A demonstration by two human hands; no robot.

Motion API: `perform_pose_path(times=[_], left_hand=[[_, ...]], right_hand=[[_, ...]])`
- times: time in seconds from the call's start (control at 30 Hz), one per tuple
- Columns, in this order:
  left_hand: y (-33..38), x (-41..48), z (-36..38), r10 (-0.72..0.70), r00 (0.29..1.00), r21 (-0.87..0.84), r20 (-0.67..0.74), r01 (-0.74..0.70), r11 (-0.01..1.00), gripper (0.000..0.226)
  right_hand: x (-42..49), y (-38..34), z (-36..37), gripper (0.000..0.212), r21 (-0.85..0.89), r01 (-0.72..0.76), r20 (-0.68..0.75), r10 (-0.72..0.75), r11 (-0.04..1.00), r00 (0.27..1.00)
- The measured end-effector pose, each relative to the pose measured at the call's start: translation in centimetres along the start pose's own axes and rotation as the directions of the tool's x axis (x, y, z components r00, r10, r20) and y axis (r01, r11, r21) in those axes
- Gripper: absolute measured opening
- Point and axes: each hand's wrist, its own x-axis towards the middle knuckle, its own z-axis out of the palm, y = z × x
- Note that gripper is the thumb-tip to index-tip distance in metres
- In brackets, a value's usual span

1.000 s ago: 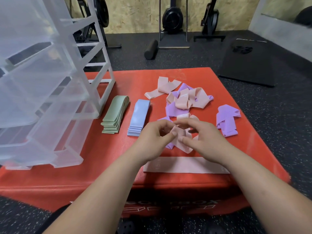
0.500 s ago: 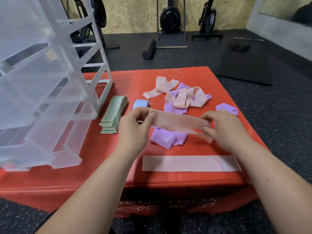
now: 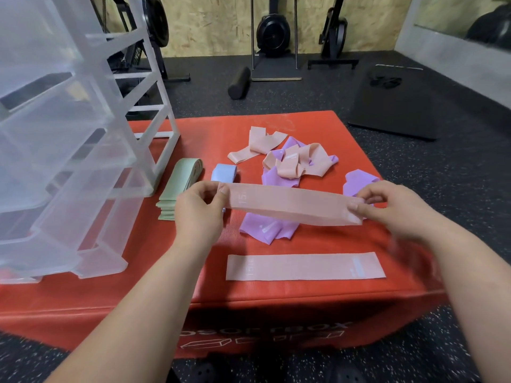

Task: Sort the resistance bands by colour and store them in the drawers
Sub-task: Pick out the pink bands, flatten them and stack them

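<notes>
Change: a second ago both hands are bunched together over the tangle at mid-frame, working a crumpled pink band loose. Now that held pink band (image 3: pixel 293 207) is pulled out flat and straight between them, lifted clear of the red box (image 3: pixel 166 272), centre frame.

Left hand (image 3: pixel 197 214) pinches the band's left end between thumb and fingers. Right hand (image 3: pixel 392 208) pinches the right end between thumb and forefinger, other fingers curled.

Meaning: the band is straightened and ready to stack. Likely target is the flat pink band (image 3: pixel 304 266) at lower centre, directly below, which would start the pink stack.

Status:
- green stack (image 3: pixel 179 189) and blue stack (image 3: pixel 224 172) are done, left of centre; blue is partly hidden by the left hand
- mixed pile (image 3: pixel 293 164) of pink and purple is still unsorted, upper centre
- drawer unit (image 3: pixel 69 161) is at left; I see no bands through the plastic, so storing looks not yet begun
</notes>
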Motion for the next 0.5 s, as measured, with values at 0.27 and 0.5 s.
perform_pose_path(times=[0.27, 0.5], left_hand=[[0.0, -0.1, 0.5, -0.033, 0.999, 0.055, 0.031, 0.031, 0.998, 0.007], [-0.1, -0.9, -0.1, -0.069, 0.990, 0.043, 0.120, 0.064, 0.997, 0.005]], right_hand=[[-0.8, 0.4, -0.2, 0.014, 0.233, -0.112, 0.093, 0.092, 0.966, 0.991], [-2.1, 0.3, -0.7, 0.027, 0.432, -0.136, -0.002, 0.152, 0.892, 0.988]])
